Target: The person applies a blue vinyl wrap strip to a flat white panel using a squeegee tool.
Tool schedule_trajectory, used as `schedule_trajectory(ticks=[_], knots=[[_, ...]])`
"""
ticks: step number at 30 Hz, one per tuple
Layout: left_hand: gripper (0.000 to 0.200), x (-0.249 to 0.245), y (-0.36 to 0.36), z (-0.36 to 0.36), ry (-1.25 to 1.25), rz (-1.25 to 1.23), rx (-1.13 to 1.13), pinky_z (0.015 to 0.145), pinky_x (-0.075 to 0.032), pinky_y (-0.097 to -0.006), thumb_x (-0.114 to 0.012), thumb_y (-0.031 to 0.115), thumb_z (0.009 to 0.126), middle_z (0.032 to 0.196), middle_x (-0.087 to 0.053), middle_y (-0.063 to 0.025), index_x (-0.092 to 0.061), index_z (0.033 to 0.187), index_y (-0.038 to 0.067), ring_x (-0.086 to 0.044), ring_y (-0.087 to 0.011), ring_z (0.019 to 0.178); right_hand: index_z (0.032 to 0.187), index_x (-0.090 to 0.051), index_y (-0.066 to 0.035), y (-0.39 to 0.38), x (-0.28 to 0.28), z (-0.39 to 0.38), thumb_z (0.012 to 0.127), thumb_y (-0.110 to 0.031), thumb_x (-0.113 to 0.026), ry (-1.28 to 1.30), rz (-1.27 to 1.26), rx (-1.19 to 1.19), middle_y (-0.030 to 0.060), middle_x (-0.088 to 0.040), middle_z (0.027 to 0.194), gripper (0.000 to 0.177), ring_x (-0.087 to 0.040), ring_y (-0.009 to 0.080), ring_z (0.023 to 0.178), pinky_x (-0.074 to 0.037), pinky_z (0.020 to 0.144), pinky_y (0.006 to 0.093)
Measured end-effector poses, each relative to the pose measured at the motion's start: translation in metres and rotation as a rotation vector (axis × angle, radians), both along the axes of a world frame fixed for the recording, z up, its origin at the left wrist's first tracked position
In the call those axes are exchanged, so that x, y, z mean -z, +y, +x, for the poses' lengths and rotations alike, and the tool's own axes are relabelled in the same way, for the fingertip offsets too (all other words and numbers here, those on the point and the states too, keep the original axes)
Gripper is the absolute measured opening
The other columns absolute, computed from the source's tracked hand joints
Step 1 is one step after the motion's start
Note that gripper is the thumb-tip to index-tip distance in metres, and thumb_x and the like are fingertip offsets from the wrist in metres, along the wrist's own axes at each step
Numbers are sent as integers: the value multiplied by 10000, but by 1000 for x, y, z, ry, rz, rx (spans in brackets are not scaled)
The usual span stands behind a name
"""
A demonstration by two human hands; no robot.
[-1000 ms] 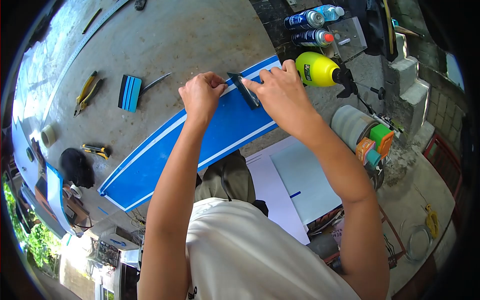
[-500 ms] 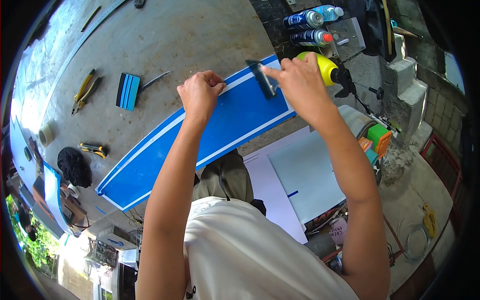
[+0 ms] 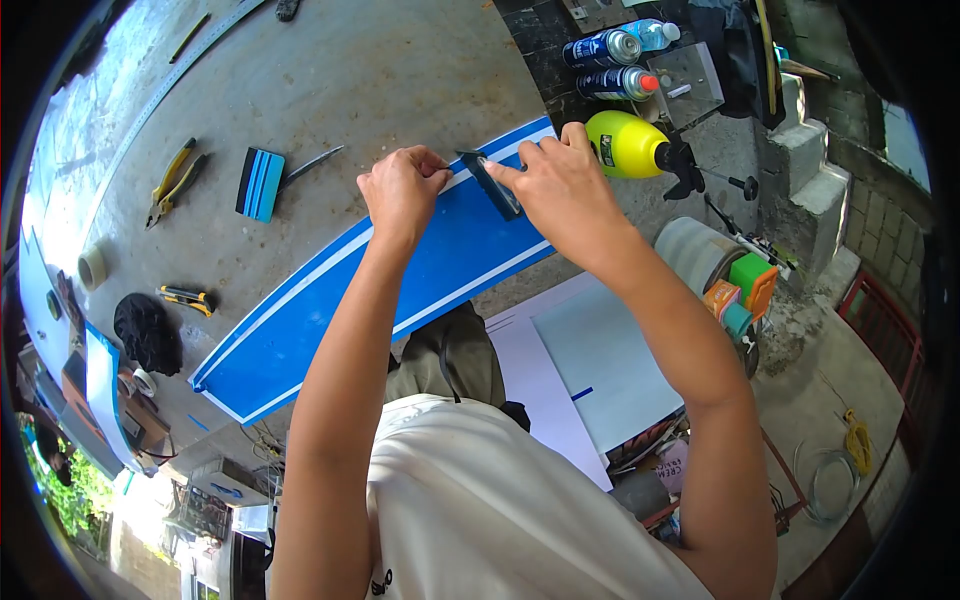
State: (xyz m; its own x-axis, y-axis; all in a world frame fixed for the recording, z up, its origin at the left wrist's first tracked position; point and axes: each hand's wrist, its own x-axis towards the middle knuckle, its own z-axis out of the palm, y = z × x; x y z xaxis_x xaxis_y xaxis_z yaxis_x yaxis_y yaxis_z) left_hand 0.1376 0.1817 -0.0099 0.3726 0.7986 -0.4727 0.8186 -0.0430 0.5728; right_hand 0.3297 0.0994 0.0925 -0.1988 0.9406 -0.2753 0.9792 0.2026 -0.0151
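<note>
A long blue panel (image 3: 455, 245) with white stripes and a curved, tapering left end lies on the table in front of me. My left hand (image 3: 402, 192) is closed in a pinch at its far edge; what is between the fingertips is hidden. In my right hand (image 3: 570, 200) is a dark, flat squeegee (image 3: 491, 187), its blade laid across the panel's far stripe with the index finger stretched along it. A small gap separates the squeegee from my left fingertips.
Left on the table (image 3: 400, 80) are pliers (image 3: 172, 182), a blue card-shaped squeegee (image 3: 260, 184), a utility knife (image 3: 186, 299), a black cloth (image 3: 148, 333) and a tape roll (image 3: 91, 268). Right stand a yellow spray bottle (image 3: 625, 143) and spray cans (image 3: 618, 84).
My right hand has slid the squeegee leftward along the panel toward my left hand, uncovering the yellow spray bottle. My left hand has stayed nearly in place.
</note>
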Motion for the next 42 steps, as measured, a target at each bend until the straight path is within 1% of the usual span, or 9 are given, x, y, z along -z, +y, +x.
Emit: schedule_trajectory(ticks=[4, 8, 10, 17, 25, 31, 34, 37, 42], knots=[[142, -6, 2, 1, 15, -66, -7, 912, -401, -421, -855, 246, 835, 883, -807, -42, -833, 934, 147, -727, -252, 889, 1233, -806, -245, -5, 5, 37, 930, -71, -629, -41, 10, 69, 43, -659, 837, 392, -656, 202, 873, -400, 909, 408], [178, 3, 2, -1, 16, -34, 9, 869, -444, -427, -862, 284, 824, 859, -790, -35, -829, 927, 143, -732, -245, 853, 1273, -789, -232, -9, -22, 99, 964, -114, -667, -291, -62, 189, 78, -699, 913, 352, -665, 227, 918, -390, 920, 415], [182, 2, 3, -3, 11, -39, 21, 883, -432, -426, -858, 275, 833, 876, -798, -34, -819, 945, 137, -736, -247, 874, 1310, -763, -212, -16, -41, 100, 919, -98, -735, -165, -117, 414, 78, -685, 927, 408, -646, 235, 911, -379, 904, 400], [224, -5, 1, -19, -45, 0, 55, 930, -401, -416, -866, 213, 828, 942, -798, -31, -778, 1018, 133, -725, -242, 948, 1389, -702, -203, -85, -8, -13, 848, -127, -811, 519, -201, 397, 46, -713, 1029, 557, -620, 222, 1020, -365, 975, 399], [253, -12, 7, -71, -28, 39, 143, 907, -444, -442, -846, 224, 848, 962, -760, -42, -760, 1061, 119, -711, -281, 988, 1292, -758, -180, -96, 60, -96, 813, -91, -822, 720, -62, 252, 16, -710, 1013, 491, -627, 226, 1036, -396, 968, 414], [236, -6, 0, -118, -66, 85, 106, 783, -525, -401, -850, 186, 843, 939, -743, -62, -778, 1052, 102, -695, -236, 805, 1238, -778, -167, -80, 63, -99, 799, -84, -834, 760, -57, 264, 55, -694, 1104, 450, -620, 264, 1081, -427, 952, 401], [233, -8, -2, -135, -80, 87, 85, 770, -541, -393, -852, 164, 844, 940, -741, -66, -778, 1053, 94, -686, -228, 775, 1155, -785, -129, -71, 60, -88, 819, -134, -845, 793, -27, 408, 68, -690, 1118, 342, -622, 277, 1105, -437, 989, 420], [234, -8, -5, -150, -111, 54, 32, 785, -556, -391, -853, 139, 847, 942, -738, -77, -771, 1058, 78, -683, -227, 788, 1007, -768, -74, -53, 73, -66, 895, -131, -799, 716, 117, 703, 93, -721, 993, 129, -674, 297, 982, -518, 889, 413], [234, -6, -8, -173, -175, 34, -36, 801, -566, -378, -851, 100, 850, 944, -733, -97, -764, 1061, 50, -671, -218, 817, 950, -752, -20, -22, 91, -60, 941, -175, -792, 696, 74, 997, 117, -761, 939, 160, -730, 244, 844, -575, 786, 379]])
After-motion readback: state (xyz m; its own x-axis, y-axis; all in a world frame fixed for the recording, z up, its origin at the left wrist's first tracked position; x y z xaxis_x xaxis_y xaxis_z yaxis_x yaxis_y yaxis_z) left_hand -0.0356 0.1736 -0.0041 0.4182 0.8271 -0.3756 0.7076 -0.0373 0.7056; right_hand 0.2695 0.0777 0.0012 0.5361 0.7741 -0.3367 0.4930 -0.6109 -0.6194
